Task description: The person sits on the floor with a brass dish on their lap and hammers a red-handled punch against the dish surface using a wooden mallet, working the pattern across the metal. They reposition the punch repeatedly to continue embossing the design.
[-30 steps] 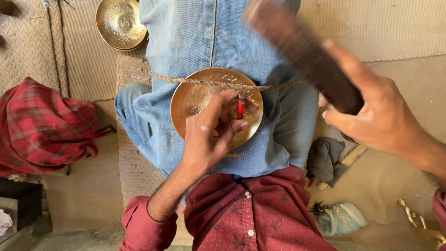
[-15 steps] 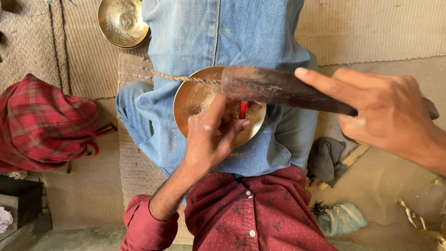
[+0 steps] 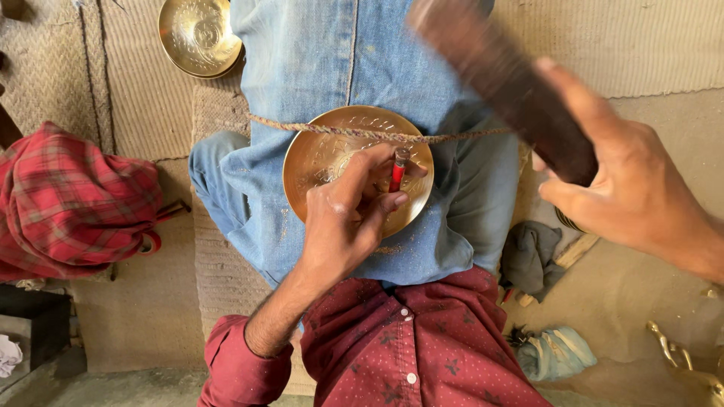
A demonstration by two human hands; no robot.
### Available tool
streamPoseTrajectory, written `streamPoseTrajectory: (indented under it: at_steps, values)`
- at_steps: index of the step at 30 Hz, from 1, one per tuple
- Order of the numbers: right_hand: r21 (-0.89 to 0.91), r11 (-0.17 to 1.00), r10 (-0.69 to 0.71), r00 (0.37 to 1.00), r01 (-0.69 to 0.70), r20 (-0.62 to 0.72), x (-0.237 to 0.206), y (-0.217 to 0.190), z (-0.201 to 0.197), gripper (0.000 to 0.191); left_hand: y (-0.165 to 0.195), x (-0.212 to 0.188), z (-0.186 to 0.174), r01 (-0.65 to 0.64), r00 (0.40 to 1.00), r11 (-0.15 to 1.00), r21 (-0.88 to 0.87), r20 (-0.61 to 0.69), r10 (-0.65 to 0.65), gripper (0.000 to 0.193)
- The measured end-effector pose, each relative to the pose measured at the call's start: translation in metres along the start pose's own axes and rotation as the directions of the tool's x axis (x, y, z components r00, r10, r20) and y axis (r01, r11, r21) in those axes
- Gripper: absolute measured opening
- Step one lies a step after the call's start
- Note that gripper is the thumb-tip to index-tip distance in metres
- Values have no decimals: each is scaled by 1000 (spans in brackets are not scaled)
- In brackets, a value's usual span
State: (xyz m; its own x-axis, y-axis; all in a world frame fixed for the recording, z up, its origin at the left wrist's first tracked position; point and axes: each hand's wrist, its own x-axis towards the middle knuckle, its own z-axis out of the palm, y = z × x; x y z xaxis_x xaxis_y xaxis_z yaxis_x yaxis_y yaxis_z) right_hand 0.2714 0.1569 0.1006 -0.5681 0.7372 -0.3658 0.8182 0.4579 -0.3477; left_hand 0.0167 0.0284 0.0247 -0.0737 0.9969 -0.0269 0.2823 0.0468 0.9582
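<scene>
left hand (image 3: 343, 218) pinching red punch (image 3: 397, 175), brass plate (image 3: 317, 154)

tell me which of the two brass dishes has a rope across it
The round engraved brass dish on the lap, under the left hand. The other brass dish, on the mat, has none.

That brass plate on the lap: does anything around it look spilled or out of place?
Yes. Fine golden specks lie scattered on the jeans just below the brass plate, like metal dust. A twisted rope runs across the plate's upper edge. The plate itself sits flat and looks undamaged.
</scene>
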Motion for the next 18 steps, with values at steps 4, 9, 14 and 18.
streamPoseTrajectory:
  at_steps: [4, 9, 14, 18]
  values:
    - [87, 993, -73, 996, 78, -57, 1, 1, -1, 103, 1, 1, -2, -39, 999, 999, -5, 13, 39, 43]
    - [-257, 965, -29, 992, 60, 123, 2, -3, 3, 96, 1, -3, -3, 100, 994, 994, -44, 48, -98, 42]
    - [132, 963, -203, 955, 234, -218, 3, -4, 15, 92, 1, -13, 5, 88, 977, 987, -134, -182, -112, 48]
    - [-17, 960, -275, 925, 280, -262, 6, 0, 11, 86, -1, -16, 7, 76, 975, 997, -29, -208, -80, 53]
